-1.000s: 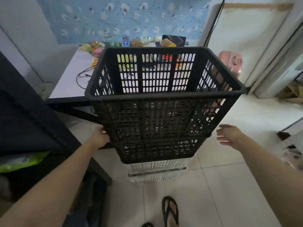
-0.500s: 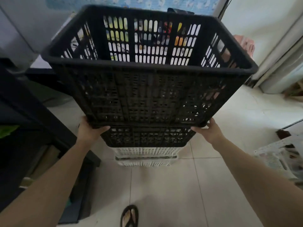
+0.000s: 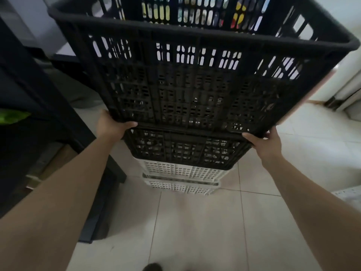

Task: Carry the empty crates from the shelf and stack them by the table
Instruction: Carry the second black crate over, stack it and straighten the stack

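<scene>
A big black slotted crate (image 3: 195, 79) fills the upper half of the view, empty inside. It sits on top of a stack: a second black crate (image 3: 185, 151) below it, then two white crates (image 3: 181, 178) on the floor. My left hand (image 3: 112, 125) grips the top crate's lower left corner, thumb along the bottom edge. At the lower right corner, my right hand (image 3: 263, 141) holds the same crate. The table (image 3: 64, 52) behind is mostly hidden by the crate.
Black furniture (image 3: 39, 122) stands close on the left, with a green item (image 3: 11, 117) on it. Pale floor tiles (image 3: 195, 222) spread below and to the right. A white door frame (image 3: 347, 90) is at the right. My foot (image 3: 152, 267) shows at the bottom edge.
My right hand moved in and took hold of the top crate's lower right corner. The view has closed in on the stack, and the crate now looms larger and higher.
</scene>
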Demonstrator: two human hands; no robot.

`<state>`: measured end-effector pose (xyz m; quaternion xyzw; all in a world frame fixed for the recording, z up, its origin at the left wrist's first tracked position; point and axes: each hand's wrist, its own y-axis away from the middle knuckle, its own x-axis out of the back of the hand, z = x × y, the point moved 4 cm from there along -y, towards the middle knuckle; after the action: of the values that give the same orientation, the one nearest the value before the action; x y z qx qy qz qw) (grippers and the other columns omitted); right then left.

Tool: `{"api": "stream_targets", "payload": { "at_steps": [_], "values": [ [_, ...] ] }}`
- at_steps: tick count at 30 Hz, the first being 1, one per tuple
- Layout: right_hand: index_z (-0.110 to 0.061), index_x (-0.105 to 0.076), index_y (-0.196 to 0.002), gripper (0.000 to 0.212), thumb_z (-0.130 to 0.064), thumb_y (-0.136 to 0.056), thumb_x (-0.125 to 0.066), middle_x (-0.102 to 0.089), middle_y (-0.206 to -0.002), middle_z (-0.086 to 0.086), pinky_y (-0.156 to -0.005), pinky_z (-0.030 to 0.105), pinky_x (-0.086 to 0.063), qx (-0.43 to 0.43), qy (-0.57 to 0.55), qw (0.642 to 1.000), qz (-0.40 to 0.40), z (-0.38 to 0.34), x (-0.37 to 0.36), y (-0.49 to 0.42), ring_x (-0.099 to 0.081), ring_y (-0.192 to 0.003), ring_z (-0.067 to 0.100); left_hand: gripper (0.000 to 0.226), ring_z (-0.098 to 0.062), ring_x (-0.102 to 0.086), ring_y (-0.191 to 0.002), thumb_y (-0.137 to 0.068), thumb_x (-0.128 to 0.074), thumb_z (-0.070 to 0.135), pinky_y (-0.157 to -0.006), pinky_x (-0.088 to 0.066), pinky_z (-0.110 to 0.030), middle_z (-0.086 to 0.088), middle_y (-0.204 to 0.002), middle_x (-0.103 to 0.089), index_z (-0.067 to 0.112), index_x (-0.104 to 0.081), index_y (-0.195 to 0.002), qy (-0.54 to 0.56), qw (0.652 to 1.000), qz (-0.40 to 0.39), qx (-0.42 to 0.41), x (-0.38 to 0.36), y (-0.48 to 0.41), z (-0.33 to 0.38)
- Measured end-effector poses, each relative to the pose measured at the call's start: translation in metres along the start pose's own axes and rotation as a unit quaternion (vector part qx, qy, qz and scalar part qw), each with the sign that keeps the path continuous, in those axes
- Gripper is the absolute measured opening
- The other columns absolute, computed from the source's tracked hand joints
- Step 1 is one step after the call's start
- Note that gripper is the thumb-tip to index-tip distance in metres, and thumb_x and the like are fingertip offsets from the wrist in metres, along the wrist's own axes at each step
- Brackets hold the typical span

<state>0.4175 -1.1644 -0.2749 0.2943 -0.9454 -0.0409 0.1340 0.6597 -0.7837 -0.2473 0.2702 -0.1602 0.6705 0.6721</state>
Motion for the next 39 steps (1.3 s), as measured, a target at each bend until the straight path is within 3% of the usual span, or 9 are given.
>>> {"api": "stream_targets", "payload": {
  "at_steps": [4, 8, 11, 15, 23, 26, 30, 34, 39],
  "values": [
    [-0.032, -0.047, -0.126, 0.066, -0.017, -0.071, -0.081, -0.06, -0.11, -0.01, -0.091, 0.047, -0.054, 0.017, -0.008, 1.0, -0.006, 0.005, -0.002, -0.001, -0.06, -0.107, 0.022, 0.076, -0.028, -0.056, -0.114, -0.065, -0.084, 0.025, -0.062, -0.043, -0.02, -0.01, -0.128, -0.056, 0.009, -0.041, -0.126, 0.018, 1.0, 0.008, -0.01, -0.002, 0.001, -0.004],
    [-0.025, -0.038, -0.135, 0.078, -0.012, -0.071, -0.08, -0.053, -0.126, -0.005, -0.096, 0.047, -0.05, 0.027, -0.017, 0.999, -0.037, 0.008, -0.005, 0.004, -0.053, -0.12, 0.022, 0.075, -0.028, -0.055, -0.118, -0.068, -0.083, 0.027, -0.087, -0.044, -0.032, -0.01, -0.129, -0.056, 0.009, -0.04, -0.127, 0.017, 0.999, 0.01, -0.034, -0.002, -0.001, -0.011],
    [-0.015, -0.033, -0.137, 0.095, -0.01, -0.06, -0.088, -0.052, -0.129, -0.003, -0.095, 0.032, -0.048, 0.053, 0.04, 0.996, -0.061, 0.007, -0.006, 0.007, -0.051, -0.119, 0.016, 0.077, -0.028, -0.054, -0.119, -0.067, -0.082, 0.032, -0.095, -0.046, -0.039, -0.009, -0.13, -0.055, 0.011, -0.038, -0.127, -0.011, 0.998, -0.003, -0.063, 0.0, -0.002, -0.016],
    [-0.019, -0.034, -0.138, 0.091, -0.012, -0.063, -0.086, -0.054, -0.108, -0.02, -0.069, 0.004, -0.044, 0.048, 0.044, 0.998, -0.019, 0.007, -0.005, 0.012, -0.053, -0.106, 0.01, 0.09, -0.024, -0.053, -0.12, -0.058, -0.087, 0.036, -0.091, -0.044, -0.036, -0.005, -0.131, -0.053, 0.017, -0.032, -0.126, -0.05, 0.993, -0.043, -0.099, -0.001, -0.005, -0.02],
    [-0.027, -0.036, -0.139, 0.091, -0.014, -0.063, -0.086, -0.061, -0.123, -0.003, -0.089, 0.044, -0.054, 0.023, 0.004, 1.0, -0.013, 0.014, -0.005, 0.007, -0.061, -0.109, 0.018, 0.082, -0.017, -0.058, -0.108, -0.053, -0.086, 0.047, -0.085, -0.049, -0.029, -0.001, -0.122, -0.057, 0.021, -0.037, -0.115, -0.006, 0.992, -0.002, -0.127, -0.004, -0.011, -0.027],
    [-0.034, -0.02, -0.147, 0.103, -0.032, -0.066, -0.084, -0.056, -0.127, 0.005, -0.098, 0.038, -0.044, 0.0, 0.031, 0.999, 0.022, 0.047, -0.012, 0.015, -0.056, -0.116, 0.02, 0.087, -0.006, -0.056, -0.099, -0.058, -0.084, 0.043, -0.08, -0.046, -0.012, -0.001, -0.123, -0.05, 0.024, -0.034, -0.127, 0.093, 0.991, 0.034, -0.093, -0.018, -0.002, -0.059],
    [-0.027, 0.01, -0.151, 0.125, -0.039, -0.068, -0.082, -0.027, -0.154, 0.016, -0.108, 0.037, -0.03, -0.112, 0.069, 0.991, 0.032, 0.133, -0.023, 0.026, -0.033, -0.139, 0.027, 0.111, -0.028, -0.033, -0.136, -0.063, -0.085, 0.034, -0.112, -0.034, -0.043, -0.014, -0.151, -0.024, 0.014, -0.014, -0.147, 0.068, 0.997, 0.0, 0.032, -0.061, 0.0, -0.138],
    [-0.024, -0.015, -0.151, 0.107, -0.042, -0.068, -0.081, -0.033, -0.152, 0.009, -0.108, 0.04, -0.034, -0.116, 0.105, 0.988, -0.002, 0.198, -0.044, 0.009, -0.033, -0.139, 0.024, 0.109, -0.029, -0.032, -0.139, -0.067, -0.084, 0.028, -0.113, -0.031, -0.045, -0.011, -0.152, -0.03, 0.013, -0.013, -0.149, 0.038, 0.992, -0.117, 0.036, -0.107, -0.024, -0.195],
    [-0.031, -0.051, -0.12, 0.053, -0.032, -0.074, -0.078, -0.061, -0.118, -0.008, -0.1, 0.037, -0.043, 0.012, -0.025, 0.999, 0.021, 0.238, -0.066, -0.027, -0.055, -0.119, 0.019, 0.091, -0.014, -0.044, -0.123, -0.065, -0.083, 0.032, -0.102, -0.036, -0.032, 0.009, -0.132, -0.049, 0.02, -0.033, -0.14, 0.093, 0.988, -0.087, -0.091, -0.151, -0.05, -0.206]
  ]
}}
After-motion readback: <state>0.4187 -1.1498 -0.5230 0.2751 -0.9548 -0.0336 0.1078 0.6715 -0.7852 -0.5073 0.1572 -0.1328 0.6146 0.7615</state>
